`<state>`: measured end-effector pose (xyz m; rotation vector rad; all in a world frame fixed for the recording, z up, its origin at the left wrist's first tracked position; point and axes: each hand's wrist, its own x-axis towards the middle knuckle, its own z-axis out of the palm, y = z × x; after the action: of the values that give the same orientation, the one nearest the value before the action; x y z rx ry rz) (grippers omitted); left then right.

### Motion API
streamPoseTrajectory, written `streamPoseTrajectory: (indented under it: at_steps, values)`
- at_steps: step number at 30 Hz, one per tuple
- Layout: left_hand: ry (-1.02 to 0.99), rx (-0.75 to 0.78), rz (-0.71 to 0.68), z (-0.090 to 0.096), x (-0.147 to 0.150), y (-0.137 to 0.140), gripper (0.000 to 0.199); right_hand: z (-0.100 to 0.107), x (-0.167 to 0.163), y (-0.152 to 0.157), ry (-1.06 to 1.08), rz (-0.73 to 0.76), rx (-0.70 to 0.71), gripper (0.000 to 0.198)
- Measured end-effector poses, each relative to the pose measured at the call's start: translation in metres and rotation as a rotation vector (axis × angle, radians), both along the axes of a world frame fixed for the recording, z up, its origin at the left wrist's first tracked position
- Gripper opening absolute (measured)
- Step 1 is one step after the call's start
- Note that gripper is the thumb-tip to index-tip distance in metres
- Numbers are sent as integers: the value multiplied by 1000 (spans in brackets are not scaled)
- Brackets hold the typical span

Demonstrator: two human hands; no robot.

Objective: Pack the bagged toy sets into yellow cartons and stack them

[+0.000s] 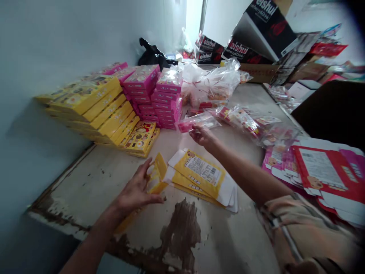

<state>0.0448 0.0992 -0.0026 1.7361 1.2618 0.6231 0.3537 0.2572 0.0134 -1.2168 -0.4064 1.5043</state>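
A small yellow cardboard box (157, 180), its end flap raised, lies near the table's front left. My left hand (135, 194) spans this box from above, fingers at the far side and thumb stretched along the near side. Farther back, my right hand (202, 136) pinches the edge of a clear plastic packet (196, 121) with something pink inside. Between my hands rests a small pile of flattened yellow boxes (199, 173) with white flaps and a printed label.
Stacked yellow boxes (105, 110) and pink boxes (167, 99) stand at the left by the wall. Clear packets (242, 120) lie behind my right arm, with plastic bags (211, 82) farther back. Flattened red boxes (327, 171) are at the right. Black cartons (262, 28) stand at the back.
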Motion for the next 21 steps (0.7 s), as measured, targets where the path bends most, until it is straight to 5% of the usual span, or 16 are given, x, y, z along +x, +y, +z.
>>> streamPoseTrajectory:
  at_steps: [5,8,11,15,21]
  values:
    - [-490,-285,-69,13,-38,-25,98,91,13,-79,-178,277,320,16]
    - [-521,-306,-30,3,-25,-48,91,144,16,-139,-488,499,766,23]
    - [-593,-336,-59,-1,-1,-65,92,176,5,-194,-875,571,974,21]
    - [-706,-425,-149,3,24,-81,91,188,-13,-241,-1246,564,1058,14]
    - [-884,-535,-176,-2,49,-103,88,161,-16,-256,-768,630,897,29]
